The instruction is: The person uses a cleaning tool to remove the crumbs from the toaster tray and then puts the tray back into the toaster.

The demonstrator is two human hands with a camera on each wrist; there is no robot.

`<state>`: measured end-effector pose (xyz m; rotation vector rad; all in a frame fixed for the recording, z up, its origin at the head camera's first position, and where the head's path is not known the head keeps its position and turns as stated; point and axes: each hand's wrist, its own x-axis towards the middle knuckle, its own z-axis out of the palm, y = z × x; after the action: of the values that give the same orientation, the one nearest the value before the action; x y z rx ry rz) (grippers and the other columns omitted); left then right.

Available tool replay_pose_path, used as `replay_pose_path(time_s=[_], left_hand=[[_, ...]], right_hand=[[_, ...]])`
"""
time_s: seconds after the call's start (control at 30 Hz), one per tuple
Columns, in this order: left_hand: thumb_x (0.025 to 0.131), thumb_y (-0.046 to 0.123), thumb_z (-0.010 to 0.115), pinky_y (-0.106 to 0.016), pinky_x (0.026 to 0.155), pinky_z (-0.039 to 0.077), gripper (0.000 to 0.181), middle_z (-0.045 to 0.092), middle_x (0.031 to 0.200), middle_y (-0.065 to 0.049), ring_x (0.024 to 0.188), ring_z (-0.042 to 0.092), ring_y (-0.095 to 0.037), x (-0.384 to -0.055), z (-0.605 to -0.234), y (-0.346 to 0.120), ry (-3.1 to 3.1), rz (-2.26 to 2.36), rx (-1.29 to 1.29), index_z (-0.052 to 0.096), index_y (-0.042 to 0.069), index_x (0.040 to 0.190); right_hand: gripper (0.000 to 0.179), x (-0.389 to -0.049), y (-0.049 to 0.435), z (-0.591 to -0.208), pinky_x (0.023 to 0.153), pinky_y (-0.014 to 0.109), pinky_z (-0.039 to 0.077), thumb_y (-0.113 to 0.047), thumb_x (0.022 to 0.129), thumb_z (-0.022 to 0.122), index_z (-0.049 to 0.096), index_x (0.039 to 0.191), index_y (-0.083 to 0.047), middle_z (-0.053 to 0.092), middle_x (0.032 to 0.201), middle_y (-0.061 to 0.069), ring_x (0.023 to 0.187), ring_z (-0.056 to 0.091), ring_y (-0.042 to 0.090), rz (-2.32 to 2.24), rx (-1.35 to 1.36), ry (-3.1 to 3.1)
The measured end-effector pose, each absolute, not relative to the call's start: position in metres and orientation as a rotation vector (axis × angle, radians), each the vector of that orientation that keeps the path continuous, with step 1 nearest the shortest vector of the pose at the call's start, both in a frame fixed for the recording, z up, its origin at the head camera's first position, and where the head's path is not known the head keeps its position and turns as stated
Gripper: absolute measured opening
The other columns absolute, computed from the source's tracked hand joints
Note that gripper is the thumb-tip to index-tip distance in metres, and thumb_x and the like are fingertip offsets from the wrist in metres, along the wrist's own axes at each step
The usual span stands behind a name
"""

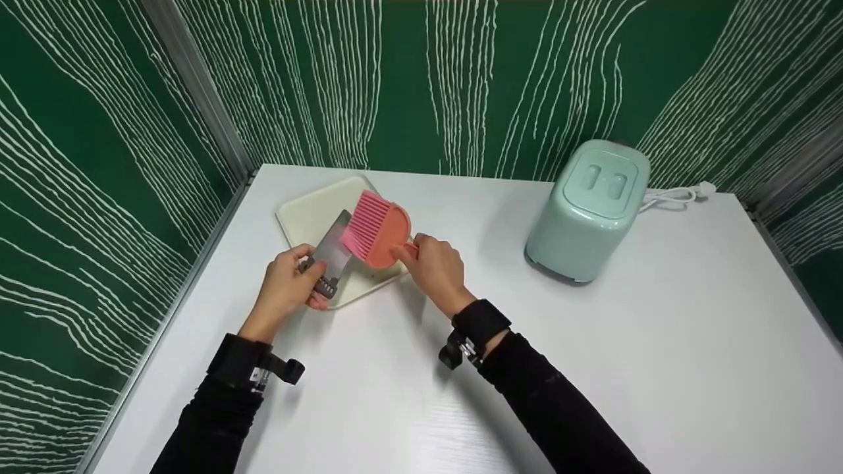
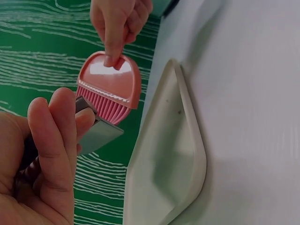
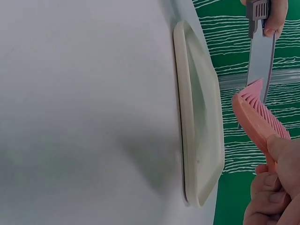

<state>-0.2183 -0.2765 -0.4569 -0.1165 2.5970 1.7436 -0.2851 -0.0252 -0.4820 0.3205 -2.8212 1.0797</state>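
Observation:
My left hand grips a metal crumb tray by its dark grey, slotted end. The thin plate is tilted over a cream serving tray. With thumb and fingers, my right hand holds the short handle of an orange brush. Its pink bristles lie against the metal plate in the right wrist view. Below them, a few dark specks dot the serving tray. Part of the metal plate is hidden behind the brush in the head view.
A mint-green toaster stands upright at the right back of the white table. Its white cord and plug lie behind it. Green panels with white wavy lines close off the back and sides.

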Motion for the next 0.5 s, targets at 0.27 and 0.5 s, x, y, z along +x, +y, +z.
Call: replay_pose_path(time_s=[0.27, 0.5], left_hand=[[0.106, 0.008, 0.058, -0.028, 0.044, 0.057, 0.022, 0.071, 0.064, -0.006, 0.042, 0.065, -0.008, -0.2169, -0.4537, -0.2768, 2.636, 1.692, -0.11, 0.064, -0.004, 0.123], [0.106, 0.009, 0.058, -0.034, 0.046, 0.06, 0.022, 0.074, 0.067, -0.009, 0.042, 0.066, -0.01, -0.2143, -0.4538, -0.279, 2.664, 1.63, -0.103, 0.065, -0.003, 0.124]], right_hand=[[0.05, -0.2893, -0.0191, -0.4852, 0.058, 0.031, 0.027, -0.049, 0.101, 0.072, 0.046, 0.076, -0.016, 0.037, 0.067, -0.004, 0.063, 0.04, 0.016, 1.038, 0.272, -2.851], [0.047, -0.2914, -0.0158, -0.4872, 0.059, 0.031, 0.031, -0.049, 0.101, 0.072, 0.05, 0.078, -0.015, 0.043, 0.068, -0.003, 0.064, 0.045, 0.017, 0.989, 0.268, -2.85]])
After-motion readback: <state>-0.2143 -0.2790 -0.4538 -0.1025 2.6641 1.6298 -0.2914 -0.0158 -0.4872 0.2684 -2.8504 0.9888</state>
